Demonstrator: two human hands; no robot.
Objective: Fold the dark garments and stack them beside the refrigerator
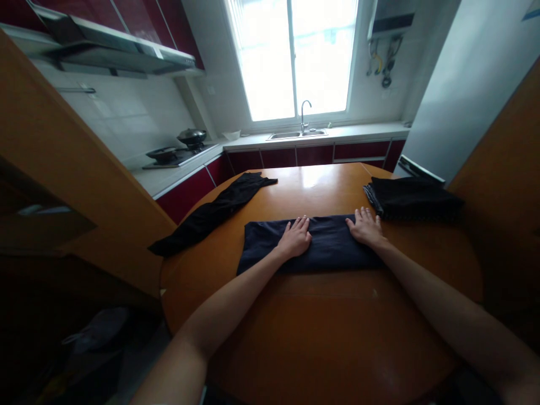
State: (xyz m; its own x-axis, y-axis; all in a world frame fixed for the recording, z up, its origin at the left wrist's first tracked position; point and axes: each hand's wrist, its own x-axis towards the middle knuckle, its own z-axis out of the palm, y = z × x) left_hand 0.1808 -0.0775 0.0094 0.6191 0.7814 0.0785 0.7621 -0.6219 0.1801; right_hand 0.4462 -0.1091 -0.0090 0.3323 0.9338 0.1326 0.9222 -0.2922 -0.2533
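Note:
A dark navy folded garment (331, 247), perhaps trousers, lies flat as a long rectangle across the middle of the table. My left hand (295, 237) rests palm down on its centre, fingers stretched out toward the far edge. Near the right end of the cloth, my right hand (366, 226) also presses flat, with its fingers spread. Neither hand grips anything. The cloth's right end is partly hidden by my right hand and forearm.
On the round wooden table (312, 332), a long black garment (215, 205) lies at the left. A stack of folded dark clothes (415, 198) sits at the right, close to my right hand. Beyond are a sink (291, 135), a stove (181, 157) and a fridge (459, 90).

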